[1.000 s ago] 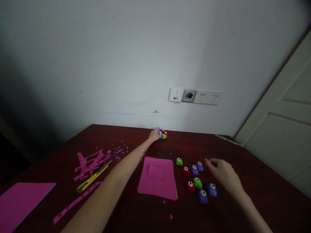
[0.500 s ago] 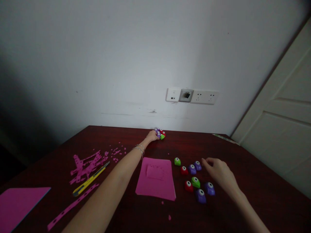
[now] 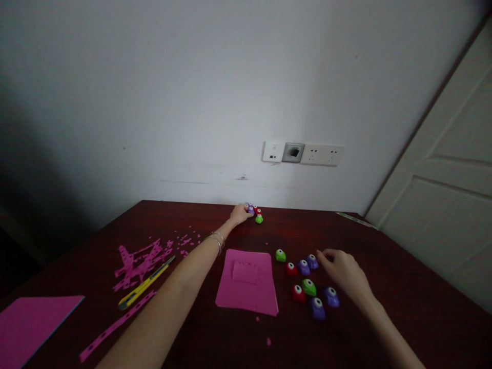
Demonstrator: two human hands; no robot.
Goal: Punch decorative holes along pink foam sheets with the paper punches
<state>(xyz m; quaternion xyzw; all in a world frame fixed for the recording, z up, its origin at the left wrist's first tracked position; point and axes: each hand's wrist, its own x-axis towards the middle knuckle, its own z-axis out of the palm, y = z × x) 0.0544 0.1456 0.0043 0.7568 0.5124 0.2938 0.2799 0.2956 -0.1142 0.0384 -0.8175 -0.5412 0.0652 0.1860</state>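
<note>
My left hand reaches to the far edge of the table, its fingers curled round a small purple one-eyed toy in a tight cluster of purple and red ones. A green one-eyed toy stands just in front of that cluster. My right hand is loosely closed, with nothing seen in it, fingertips close beside a purple toy. Near it stand more such toys: a green one, a red one and several others. A pink sheet with a smaller pink piece on it lies between my arms.
Left of my left arm lie a yellow box cutter, pink cut-out scraps, a holed pink strip and a pink sheet. A wall with sockets borders the dark table; a white door is at right.
The green toy by my left hand now stands a little apart from the far cluster, nearer to me. My left hand has shifted slightly left; my right hand has barely moved.
</note>
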